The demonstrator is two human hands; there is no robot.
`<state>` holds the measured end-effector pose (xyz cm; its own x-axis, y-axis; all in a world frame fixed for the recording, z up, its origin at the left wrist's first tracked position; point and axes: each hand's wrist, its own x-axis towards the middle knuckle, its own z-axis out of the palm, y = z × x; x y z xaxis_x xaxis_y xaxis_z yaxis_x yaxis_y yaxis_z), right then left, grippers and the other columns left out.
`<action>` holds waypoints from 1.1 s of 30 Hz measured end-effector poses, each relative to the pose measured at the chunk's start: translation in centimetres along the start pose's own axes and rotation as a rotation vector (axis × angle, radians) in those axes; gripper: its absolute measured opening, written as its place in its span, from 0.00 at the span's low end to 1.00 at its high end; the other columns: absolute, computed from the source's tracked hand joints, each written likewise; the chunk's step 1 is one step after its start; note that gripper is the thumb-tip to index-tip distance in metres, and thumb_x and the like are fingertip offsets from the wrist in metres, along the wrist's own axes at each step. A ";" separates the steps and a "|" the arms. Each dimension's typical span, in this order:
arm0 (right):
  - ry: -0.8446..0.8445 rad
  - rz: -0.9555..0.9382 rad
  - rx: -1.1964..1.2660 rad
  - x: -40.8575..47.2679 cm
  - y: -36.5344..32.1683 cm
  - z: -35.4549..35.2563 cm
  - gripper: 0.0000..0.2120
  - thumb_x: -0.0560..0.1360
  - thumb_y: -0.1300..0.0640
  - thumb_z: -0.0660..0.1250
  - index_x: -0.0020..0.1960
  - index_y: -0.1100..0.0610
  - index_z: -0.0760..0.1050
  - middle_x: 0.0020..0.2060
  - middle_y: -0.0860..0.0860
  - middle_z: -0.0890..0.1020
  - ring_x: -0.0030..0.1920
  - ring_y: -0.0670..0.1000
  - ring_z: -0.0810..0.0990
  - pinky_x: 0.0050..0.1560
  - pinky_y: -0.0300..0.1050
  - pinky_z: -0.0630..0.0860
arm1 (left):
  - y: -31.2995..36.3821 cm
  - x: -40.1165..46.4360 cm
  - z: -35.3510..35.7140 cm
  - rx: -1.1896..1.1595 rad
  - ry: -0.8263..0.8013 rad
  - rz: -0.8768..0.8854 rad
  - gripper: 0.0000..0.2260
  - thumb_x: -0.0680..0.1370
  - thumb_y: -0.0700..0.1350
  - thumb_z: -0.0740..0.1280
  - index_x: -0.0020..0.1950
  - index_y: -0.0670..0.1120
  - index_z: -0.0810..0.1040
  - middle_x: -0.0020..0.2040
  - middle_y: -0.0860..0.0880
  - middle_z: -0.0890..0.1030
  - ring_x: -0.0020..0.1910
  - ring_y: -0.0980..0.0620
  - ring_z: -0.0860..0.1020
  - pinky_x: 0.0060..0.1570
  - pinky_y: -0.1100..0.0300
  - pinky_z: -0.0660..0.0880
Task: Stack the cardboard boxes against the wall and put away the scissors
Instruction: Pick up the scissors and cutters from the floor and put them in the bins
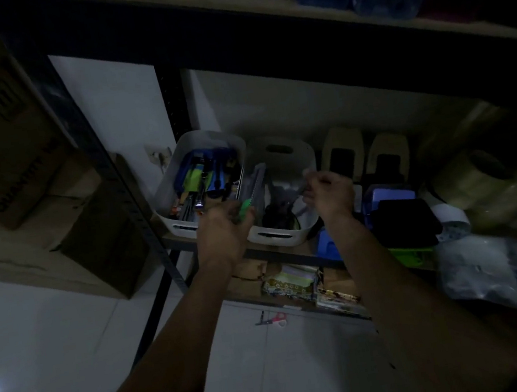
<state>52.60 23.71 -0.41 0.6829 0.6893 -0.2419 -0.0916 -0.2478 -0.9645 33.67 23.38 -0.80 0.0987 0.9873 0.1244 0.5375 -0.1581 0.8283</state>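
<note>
A green-handled tool (245,209), seemingly scissors, is grasped in the left hand (222,230) over the right bin (284,237) on the shelf. The right hand (329,194) is curled above that bin; what it holds cannot be told. Red scissors (275,319) lie on the floor below the bin. Boxes (6,137) are stacked left of it.
</note>
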 end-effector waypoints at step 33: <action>-0.229 -0.535 -0.297 -10.3 5.6 0.1 0.05 0.77 0.57 0.68 0.44 0.54 0.82 0.34 0.47 0.82 0.35 0.45 0.80 0.37 0.39 0.75 | -5.5 -7.4 2.3 0.306 0.138 -0.031 0.07 0.76 0.47 0.64 0.52 0.48 0.78 0.50 0.47 0.79 0.50 0.45 0.76 0.45 0.56 0.63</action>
<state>45.03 15.31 -3.30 0.4039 0.8891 0.2155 0.4448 0.0149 -0.8955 31.87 16.96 -7.54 -0.0252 0.9811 0.1918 0.7673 -0.1040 0.6328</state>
